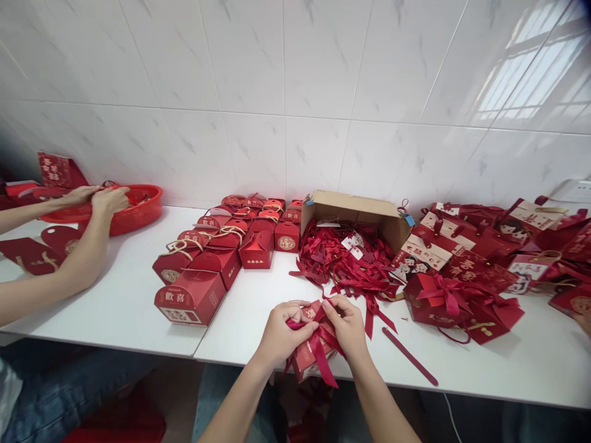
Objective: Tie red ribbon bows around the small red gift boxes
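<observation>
Over the table's front edge is a small red gift box (305,362) with gold print, tilted between my hands. A dark red satin ribbon (323,360) lies across it, with loops and a loose tail hanging down. My left hand (287,329) is closed, thumb and fingers pinching the ribbon at the box's left side. On the right side my right hand (345,326) pinches the same ribbon near the top of the box. Part of the box is covered by my fingers and the ribbon.
Left of me stand rows of red boxes (189,297), some tied with twine. Ahead, a cardboard box (353,202) spills red ribbons (341,258). Finished-looking gift boxes (462,307) pile up at right, near a flat red strip (409,357). A co-worker's hands (108,200) work over a red basin (154,206).
</observation>
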`<action>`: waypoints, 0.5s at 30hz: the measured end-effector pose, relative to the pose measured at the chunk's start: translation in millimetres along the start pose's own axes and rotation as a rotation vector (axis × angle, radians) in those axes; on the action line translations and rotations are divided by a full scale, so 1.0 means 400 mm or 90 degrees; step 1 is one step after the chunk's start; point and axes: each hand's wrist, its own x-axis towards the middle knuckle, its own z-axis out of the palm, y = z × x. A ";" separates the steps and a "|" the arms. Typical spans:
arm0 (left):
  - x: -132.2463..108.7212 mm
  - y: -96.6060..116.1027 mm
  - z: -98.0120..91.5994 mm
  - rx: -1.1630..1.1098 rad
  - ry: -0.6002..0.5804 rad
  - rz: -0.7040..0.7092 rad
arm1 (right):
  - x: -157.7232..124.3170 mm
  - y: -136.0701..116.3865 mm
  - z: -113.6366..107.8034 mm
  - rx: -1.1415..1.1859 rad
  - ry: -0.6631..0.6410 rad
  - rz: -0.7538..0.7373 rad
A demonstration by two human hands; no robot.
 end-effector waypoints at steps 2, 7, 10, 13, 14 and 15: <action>0.000 -0.002 0.000 -0.001 0.001 -0.007 | -0.001 0.003 0.000 0.014 0.002 0.011; 0.000 -0.008 -0.002 -0.030 -0.008 -0.039 | -0.002 0.005 -0.001 0.021 0.009 0.023; 0.000 -0.007 -0.001 -0.027 -0.005 -0.045 | -0.003 0.006 -0.002 0.019 0.019 0.023; -0.002 -0.002 0.001 -0.008 -0.006 -0.041 | -0.005 0.010 -0.001 0.011 0.031 0.026; -0.002 0.000 0.002 0.005 -0.006 -0.037 | -0.005 0.011 0.000 0.010 0.036 0.028; -0.003 0.002 0.002 0.021 -0.006 -0.031 | -0.006 0.012 0.001 0.010 0.043 0.030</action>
